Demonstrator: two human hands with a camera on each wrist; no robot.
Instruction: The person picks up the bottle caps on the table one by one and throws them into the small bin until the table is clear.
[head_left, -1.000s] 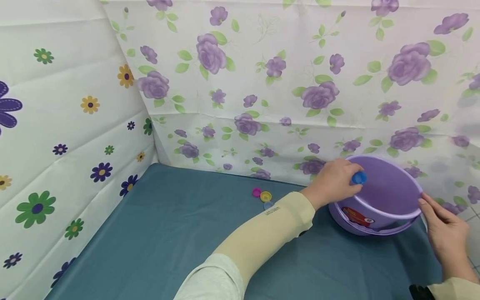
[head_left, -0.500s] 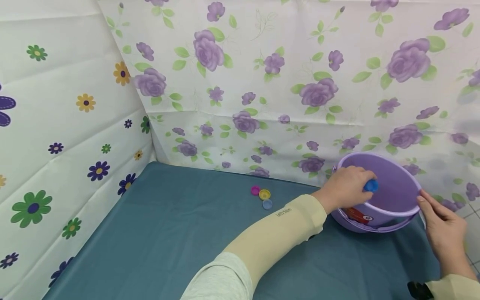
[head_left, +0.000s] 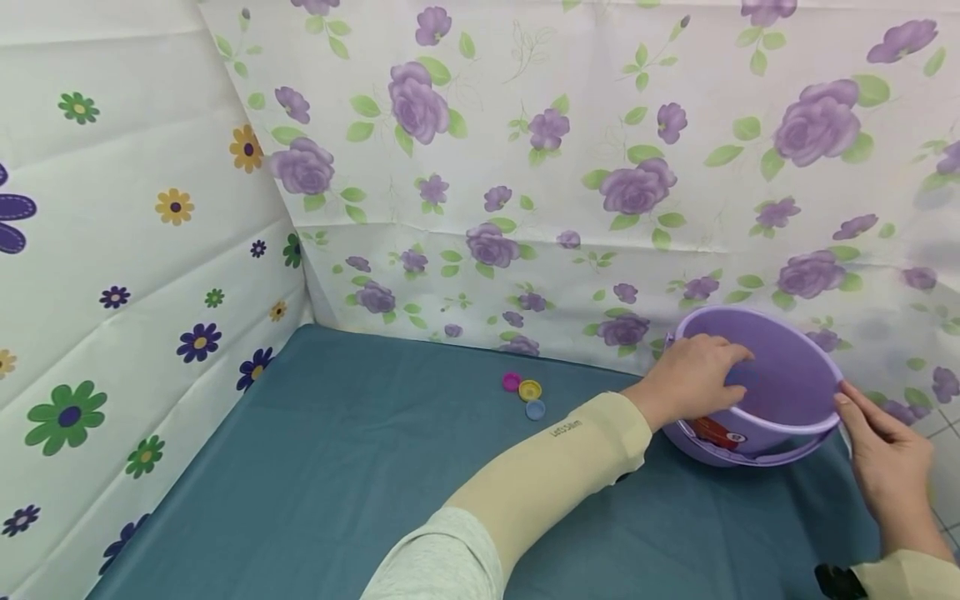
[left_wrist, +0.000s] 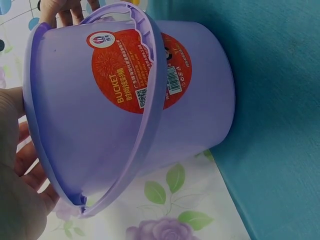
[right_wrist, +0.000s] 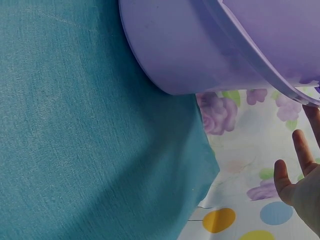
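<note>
A purple bucket (head_left: 780, 442) stands on the table against the floral backdrop. Over its near left rim reaches my left hand (head_left: 693, 379), thumb and fingers spread apart with nothing between them. In the left wrist view the same hand (left_wrist: 20, 195) lies over the rim of the bucket (left_wrist: 75, 90), whose handle hangs across a red label. My right hand (head_left: 888, 458) pinches the right side of the rim between thumb and fingers. The right wrist view has that hand (right_wrist: 307, 185) at the bucket's edge, other fingers extended. The bucket's bottom is hidden inside.
Left of the bucket, a pink cap (head_left: 512, 382), a yellow cap (head_left: 529, 390) and a light blue cap (head_left: 535, 409) lie close together on the teal tablecloth (head_left: 360, 467). Floral sheeting (head_left: 420, 183) rises behind and at the left.
My left hand moved right over the bucket's mouth with a blue cap, then let it go; the cap is out of sight now. The right hand keeps its place on the rim.
</note>
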